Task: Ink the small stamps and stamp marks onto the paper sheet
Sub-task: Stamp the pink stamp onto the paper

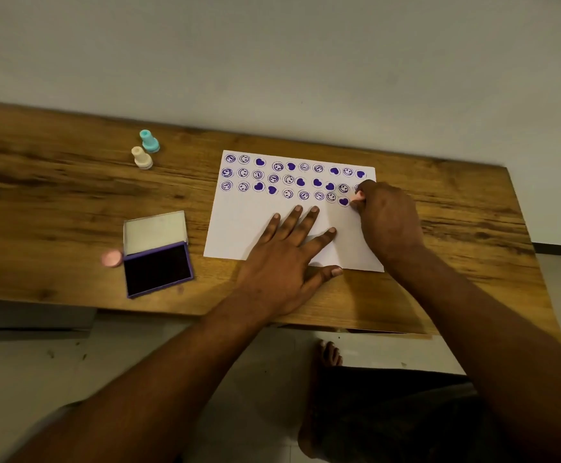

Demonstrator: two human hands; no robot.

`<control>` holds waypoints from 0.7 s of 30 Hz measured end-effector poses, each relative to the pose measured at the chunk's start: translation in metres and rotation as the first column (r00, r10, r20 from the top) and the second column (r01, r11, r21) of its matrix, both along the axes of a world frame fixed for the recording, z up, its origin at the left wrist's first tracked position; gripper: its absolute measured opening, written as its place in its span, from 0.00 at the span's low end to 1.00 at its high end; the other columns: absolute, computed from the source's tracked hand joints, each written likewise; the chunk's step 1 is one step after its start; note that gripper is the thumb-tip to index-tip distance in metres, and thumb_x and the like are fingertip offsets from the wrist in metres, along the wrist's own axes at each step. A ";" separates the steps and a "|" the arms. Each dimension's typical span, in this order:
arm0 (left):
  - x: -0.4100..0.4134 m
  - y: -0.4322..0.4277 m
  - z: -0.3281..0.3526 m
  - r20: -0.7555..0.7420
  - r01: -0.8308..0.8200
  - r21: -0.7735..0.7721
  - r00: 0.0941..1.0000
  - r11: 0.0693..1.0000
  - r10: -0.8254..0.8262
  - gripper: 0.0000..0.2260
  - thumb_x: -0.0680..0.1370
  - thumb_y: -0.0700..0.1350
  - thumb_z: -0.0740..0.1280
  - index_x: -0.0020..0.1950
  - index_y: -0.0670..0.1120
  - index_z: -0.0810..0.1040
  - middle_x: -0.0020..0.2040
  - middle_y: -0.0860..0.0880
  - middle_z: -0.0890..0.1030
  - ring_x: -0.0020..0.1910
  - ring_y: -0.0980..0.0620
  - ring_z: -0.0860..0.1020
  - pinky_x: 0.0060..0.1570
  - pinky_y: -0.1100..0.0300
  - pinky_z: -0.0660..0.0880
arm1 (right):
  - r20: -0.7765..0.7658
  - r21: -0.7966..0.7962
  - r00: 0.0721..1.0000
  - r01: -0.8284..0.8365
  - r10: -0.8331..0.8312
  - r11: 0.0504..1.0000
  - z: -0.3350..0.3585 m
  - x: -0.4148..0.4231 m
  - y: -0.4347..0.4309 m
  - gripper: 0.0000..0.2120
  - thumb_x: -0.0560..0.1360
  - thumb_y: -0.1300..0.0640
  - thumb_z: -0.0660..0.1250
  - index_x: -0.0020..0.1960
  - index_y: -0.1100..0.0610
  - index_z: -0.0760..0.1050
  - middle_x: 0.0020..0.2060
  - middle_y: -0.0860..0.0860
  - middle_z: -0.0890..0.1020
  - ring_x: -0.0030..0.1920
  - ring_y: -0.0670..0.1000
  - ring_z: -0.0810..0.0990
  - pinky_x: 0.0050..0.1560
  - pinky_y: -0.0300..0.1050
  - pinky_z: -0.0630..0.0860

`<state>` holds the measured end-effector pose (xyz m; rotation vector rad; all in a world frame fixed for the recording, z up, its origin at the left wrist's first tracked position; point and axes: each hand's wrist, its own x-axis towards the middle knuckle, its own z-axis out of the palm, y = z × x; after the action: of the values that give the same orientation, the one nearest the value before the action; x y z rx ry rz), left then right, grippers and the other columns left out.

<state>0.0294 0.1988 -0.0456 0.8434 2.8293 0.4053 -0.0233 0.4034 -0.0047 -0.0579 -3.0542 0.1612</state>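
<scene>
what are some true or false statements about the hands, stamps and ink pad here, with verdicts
The left hand lies flat on the paper sheet. True.
The ink pad is closed. False: its lid is open.
The right hand pinches a pink stamp near the sheet's right edge. True.
The teal stamp and cream stamp stand on the sheet. False: they stand on the table, left of it.

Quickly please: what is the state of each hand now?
Left hand: open, flat on the white paper sheet.
Right hand: fingers curled round a small pink plastic stamp.
</scene>
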 end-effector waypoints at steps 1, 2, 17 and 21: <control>0.000 0.001 0.000 0.001 -0.001 0.002 1.000 1.000 0.001 0.37 0.78 0.74 0.36 0.85 0.62 0.48 0.87 0.49 0.43 0.85 0.47 0.40 0.82 0.43 0.41 | 0.001 0.010 1.000 0.006 -0.006 1.000 0.000 0.001 -0.001 0.14 0.82 0.54 0.67 0.64 0.60 0.79 0.56 0.61 0.85 0.53 0.62 0.84 0.51 0.52 0.80; 0.000 0.001 0.000 -0.001 -0.003 0.005 1.000 1.000 0.003 0.37 0.78 0.74 0.36 0.85 0.62 0.48 0.87 0.49 0.44 0.85 0.47 0.40 0.82 0.43 0.41 | -0.003 0.018 1.000 0.011 -0.010 1.000 0.000 0.002 -0.003 0.14 0.82 0.55 0.67 0.64 0.61 0.79 0.56 0.62 0.85 0.52 0.62 0.84 0.50 0.52 0.80; 0.001 0.001 -0.002 -0.013 -0.007 0.017 1.000 1.000 0.008 0.36 0.80 0.74 0.37 0.85 0.61 0.49 0.87 0.50 0.43 0.85 0.49 0.39 0.82 0.42 0.44 | -0.035 -0.488 0.984 0.133 -0.172 0.863 0.022 -0.008 0.024 0.10 0.79 0.54 0.71 0.57 0.56 0.85 0.48 0.55 0.88 0.47 0.53 0.85 0.54 0.49 0.81; 0.001 0.001 -0.002 -0.018 -0.007 0.033 1.000 0.999 0.008 0.35 0.80 0.74 0.39 0.85 0.61 0.50 0.87 0.51 0.44 0.85 0.49 0.40 0.82 0.43 0.44 | 0.040 -0.935 0.915 0.176 -0.403 0.308 0.037 -0.006 0.058 0.07 0.79 0.51 0.72 0.51 0.53 0.85 0.36 0.46 0.82 0.34 0.43 0.78 0.38 0.39 0.77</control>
<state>0.0308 0.1995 -0.0479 0.8479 2.8509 0.4491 -0.0292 0.4614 0.0324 -0.6175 -2.2140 1.7271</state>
